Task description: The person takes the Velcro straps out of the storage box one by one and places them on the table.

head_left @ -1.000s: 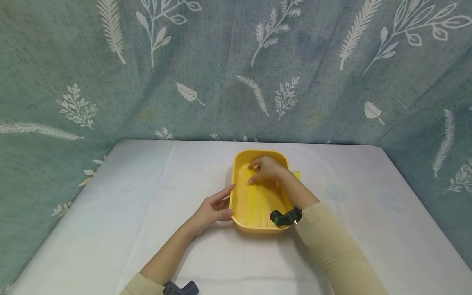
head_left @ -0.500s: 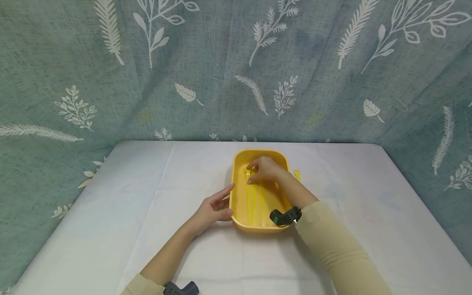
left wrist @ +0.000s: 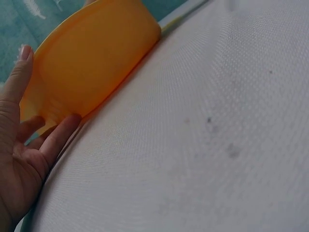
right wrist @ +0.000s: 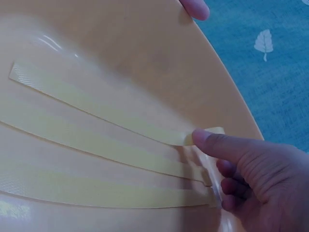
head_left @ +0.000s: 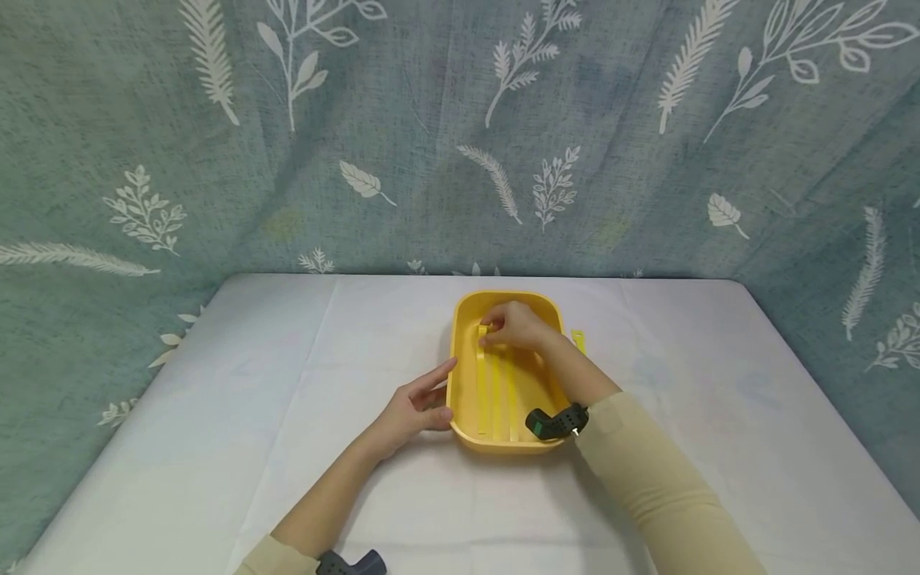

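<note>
On the white cloth (head_left: 216, 447), right of the yellow tray (head_left: 467, 383), saw a slotted strap (head_left: 578, 342), partly hidden by the right forearm (head_left: 584, 374). Behind the wrist camera (head_left: 557, 422), could not fully see one tray corner. Inside the tray, counted three flat straps (head_left: 497, 399), with the leftmost pinched by the right hand (head_left: 519, 326), thumb against fingers. Found the left hand (head_left: 415, 409) touching the wall, fingers spread.

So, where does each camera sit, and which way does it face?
Head: worn there, facing forward-down at the yellow tray; left hand, right hand, sleeves show.
Left wrist: worn there, facing the tray's outside and table; left hand shows.
Right wrist: worn there, facing yellow strips inside; right hand, left fingertip show.
Head and right wrist share the strips.
</note>
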`<state>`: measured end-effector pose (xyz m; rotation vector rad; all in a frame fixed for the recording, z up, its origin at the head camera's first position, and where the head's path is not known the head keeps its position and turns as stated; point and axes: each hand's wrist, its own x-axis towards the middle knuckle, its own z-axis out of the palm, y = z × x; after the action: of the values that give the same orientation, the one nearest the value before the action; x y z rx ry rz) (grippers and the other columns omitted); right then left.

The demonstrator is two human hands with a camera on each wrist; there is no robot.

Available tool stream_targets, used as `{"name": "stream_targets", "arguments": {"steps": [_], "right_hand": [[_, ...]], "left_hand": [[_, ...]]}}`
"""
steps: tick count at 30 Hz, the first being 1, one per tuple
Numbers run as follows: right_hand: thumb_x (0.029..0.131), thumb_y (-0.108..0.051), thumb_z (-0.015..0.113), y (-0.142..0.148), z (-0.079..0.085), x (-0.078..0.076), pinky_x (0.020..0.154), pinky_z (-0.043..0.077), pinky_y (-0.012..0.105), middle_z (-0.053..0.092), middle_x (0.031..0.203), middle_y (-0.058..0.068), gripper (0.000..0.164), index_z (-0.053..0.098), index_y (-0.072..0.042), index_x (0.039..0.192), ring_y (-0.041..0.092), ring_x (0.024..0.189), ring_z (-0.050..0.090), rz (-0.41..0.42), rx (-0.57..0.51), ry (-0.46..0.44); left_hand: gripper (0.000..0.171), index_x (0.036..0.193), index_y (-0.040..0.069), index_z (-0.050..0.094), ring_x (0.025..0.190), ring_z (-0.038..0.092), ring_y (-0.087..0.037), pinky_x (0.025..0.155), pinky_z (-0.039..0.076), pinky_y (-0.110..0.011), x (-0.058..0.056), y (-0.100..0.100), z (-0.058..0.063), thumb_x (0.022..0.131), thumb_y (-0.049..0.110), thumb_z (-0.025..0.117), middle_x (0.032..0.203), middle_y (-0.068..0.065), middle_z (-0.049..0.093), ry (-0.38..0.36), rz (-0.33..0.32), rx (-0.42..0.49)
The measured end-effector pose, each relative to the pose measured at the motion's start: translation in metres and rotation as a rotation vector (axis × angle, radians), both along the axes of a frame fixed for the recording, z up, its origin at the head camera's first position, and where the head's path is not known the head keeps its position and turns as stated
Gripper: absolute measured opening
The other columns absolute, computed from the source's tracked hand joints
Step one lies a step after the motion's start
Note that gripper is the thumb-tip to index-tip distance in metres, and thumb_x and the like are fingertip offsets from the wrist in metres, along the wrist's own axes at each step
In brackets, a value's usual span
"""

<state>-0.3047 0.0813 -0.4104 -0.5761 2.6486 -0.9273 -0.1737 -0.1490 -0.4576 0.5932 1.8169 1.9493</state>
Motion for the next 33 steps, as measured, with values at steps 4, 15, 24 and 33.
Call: {"name": "stream_targets", "arguments": {"steps": [4,15,24,33], "right_hand": [[0.081,-0.021,0.076,0.0001,0.0012,0.0004,0.059,0.04,0.019,0.061,0.083,0.004,0.032,0.068,-0.004,0.106,0.013,0.069,0.049,-0.002,-0.04,-0.025],[0.087,-0.013,0.069,0.0012,-0.0009,0.0011,0.067,0.058,0.029,0.071,0.087,0.014,0.033,0.061,0.004,0.114,0.02,0.072,0.067,0.01,-0.255,-0.215],[0.089,-0.001,0.061,0.002,0.0029,0.0008,0.079,0.058,0.037,0.069,0.104,0.02,0.043,0.05,0.005,0.13,0.017,0.076,0.07,-0.037,-0.532,-0.422],[0.089,-0.002,0.063,0.0059,0.007,0.0015,0.084,0.055,0.042,0.069,0.107,0.015,0.049,0.049,-0.004,0.137,0.012,0.078,0.069,-0.034,-0.628,-0.479]], "left_hand": [[0.078,0.151,0.014,0.022,0.136,0.034,-0.036,0.089,0.054,-0.039,0.0001,0.0,0.0002,0.088,0.02,0.068,0.158,-0.008,0.018,-0.001,0.001,0.0],[0.074,0.151,0.015,0.025,0.137,0.033,-0.036,0.089,0.054,-0.038,0.0003,0.0013,0.0013,0.09,0.016,0.066,0.158,-0.008,0.018,0.002,0.005,-0.017],[0.073,0.151,0.015,0.025,0.136,0.033,-0.037,0.088,0.054,-0.04,0.0008,0.001,0.0024,0.09,0.015,0.065,0.158,-0.008,0.018,0.007,0.009,-0.028],[0.075,0.151,0.014,0.024,0.137,0.032,-0.038,0.088,0.054,-0.04,0.0008,0.0012,0.0034,0.089,0.017,0.067,0.157,-0.009,0.018,-0.008,0.009,-0.019]]}}
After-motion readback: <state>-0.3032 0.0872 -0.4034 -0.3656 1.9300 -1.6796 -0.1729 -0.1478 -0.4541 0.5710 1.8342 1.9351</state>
